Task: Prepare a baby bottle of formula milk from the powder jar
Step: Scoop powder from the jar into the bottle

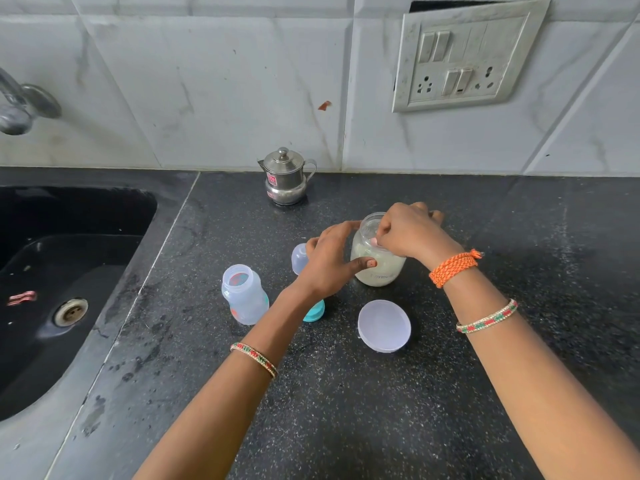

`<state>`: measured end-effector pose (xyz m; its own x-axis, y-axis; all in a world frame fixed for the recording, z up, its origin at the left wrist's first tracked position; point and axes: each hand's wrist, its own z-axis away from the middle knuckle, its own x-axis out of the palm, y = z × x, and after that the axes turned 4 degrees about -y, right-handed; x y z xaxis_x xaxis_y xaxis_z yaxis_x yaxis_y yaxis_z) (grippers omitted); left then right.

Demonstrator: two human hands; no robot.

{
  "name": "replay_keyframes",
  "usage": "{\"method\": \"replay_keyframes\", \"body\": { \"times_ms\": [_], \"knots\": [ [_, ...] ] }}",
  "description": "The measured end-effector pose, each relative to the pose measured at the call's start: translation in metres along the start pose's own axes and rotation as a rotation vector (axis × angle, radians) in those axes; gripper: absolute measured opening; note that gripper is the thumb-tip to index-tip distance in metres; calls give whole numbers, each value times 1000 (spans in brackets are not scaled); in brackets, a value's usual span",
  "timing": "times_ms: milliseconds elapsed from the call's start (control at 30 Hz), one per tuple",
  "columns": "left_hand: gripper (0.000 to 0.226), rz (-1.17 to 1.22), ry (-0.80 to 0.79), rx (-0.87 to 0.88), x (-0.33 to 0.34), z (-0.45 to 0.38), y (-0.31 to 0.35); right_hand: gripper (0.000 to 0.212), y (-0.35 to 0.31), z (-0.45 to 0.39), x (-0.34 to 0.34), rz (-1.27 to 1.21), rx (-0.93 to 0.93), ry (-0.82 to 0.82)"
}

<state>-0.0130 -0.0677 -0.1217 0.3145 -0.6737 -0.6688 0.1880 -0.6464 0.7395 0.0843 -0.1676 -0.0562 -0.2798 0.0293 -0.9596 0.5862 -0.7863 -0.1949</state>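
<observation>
Here, looking down from my head, I steady the powder jar (378,258) with my left hand (327,263), thumb pressed on its near wall and fingers curled round its far-left side. My right hand (410,233) sits over the jar's open mouth, fingers pinched down inside the rim on something pale and thin, probably the scoop, though I cannot make it out. The jar stands upright on the dark counter (346,393), its lid (384,326) lying flat just in front of it. The baby bottle (244,294) stands open and upright to the left of the jar, beyond my left wrist, nearer my left hand than my right. So the powder must travel leftward, over my left forearm, and down into that upright neck. The bottle's clear cap (300,258) and teal ring (315,311) lie between bottle and jar
</observation>
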Motion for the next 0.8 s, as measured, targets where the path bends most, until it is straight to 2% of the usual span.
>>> {"method": "replay_keyframes", "body": {
  "times_ms": [200,533,667,800],
  "knots": [
    [59,-22,10,-8,1,-1,-1,24,3,-4,-2,5,24,-46],
    [60,23,0,-26,3,0,-3,40,21,-7,1,-173,40,198],
    [59,23,2,-27,2,1,-4,30,24,-7,1,-188,27,278],
    [58,13,0,-34,4,2,-4,35,30,-6,8,-233,29,322]
  ]
}}
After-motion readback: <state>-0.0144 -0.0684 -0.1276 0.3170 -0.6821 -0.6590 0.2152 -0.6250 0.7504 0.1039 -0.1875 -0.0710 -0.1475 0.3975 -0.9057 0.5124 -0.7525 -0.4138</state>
